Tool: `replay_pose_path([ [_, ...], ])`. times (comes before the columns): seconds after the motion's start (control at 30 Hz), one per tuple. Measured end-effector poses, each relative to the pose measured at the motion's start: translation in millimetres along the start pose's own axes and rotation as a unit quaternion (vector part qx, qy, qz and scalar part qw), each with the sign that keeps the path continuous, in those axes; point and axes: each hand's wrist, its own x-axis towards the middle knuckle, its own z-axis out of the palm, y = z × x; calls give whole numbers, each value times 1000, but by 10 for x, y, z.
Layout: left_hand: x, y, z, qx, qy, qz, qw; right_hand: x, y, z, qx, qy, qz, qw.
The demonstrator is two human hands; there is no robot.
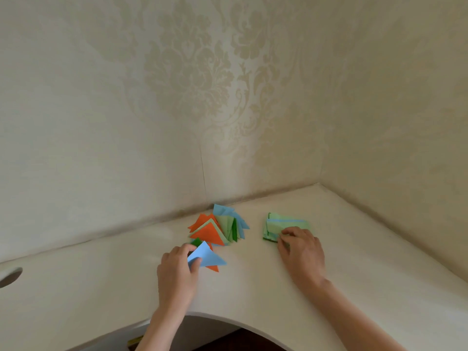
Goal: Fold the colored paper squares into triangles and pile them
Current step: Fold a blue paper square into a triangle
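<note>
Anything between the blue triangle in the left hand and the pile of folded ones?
Nothing visible. The left hand pinches the blue triangle just short of the pile; only the pile's own dark green and orange pieces lie between.

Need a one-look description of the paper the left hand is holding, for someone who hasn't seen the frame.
On the cream desk set in the wallpapered corner, find the fanned pile of folded triangles near the back wall. Just in front of it, the left hand pinches a light blue triangle. It is the only blue piece lifted clear of the pile, overlapping an orange triangle beneath it.
</note>
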Motion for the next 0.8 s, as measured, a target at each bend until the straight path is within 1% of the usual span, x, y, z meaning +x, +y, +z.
replay_pose_path([
  [0.17, 76, 31, 46, 26, 36, 10, 999, 61, 29, -25, 36, 9, -4, 999],
  [0.23, 66, 58, 29, 27, 54, 21, 998, 53, 65, -72, 46, 24, -11, 999],
  [0.33, 32, 61, 23, 11, 59, 50, 997, 47, 109, -203, 57, 78, -26, 995],
  [0.43, -31, 105, 29, -34, 50, 61, 996, 54, 77, -402, 68, 140, -51, 987],
  [0.53, -141, 249, 23, -67, 36, 101, 992, -23, -59, -613, 89, 176, -120, 973],
  [0.6, -218, 345, 40, -87, 17, 127, 988, -122, -175, -681, 93, 159, -181, 966],
  [0.67, -296, 424, 71, -107, -4, 138, 985, -241, -241, -652, 95, 118, -219, 964],
  [0.8, -427, 522, 135, -146, -64, 161, 974, -441, -199, -457, 92, 19, -235, 967],
])
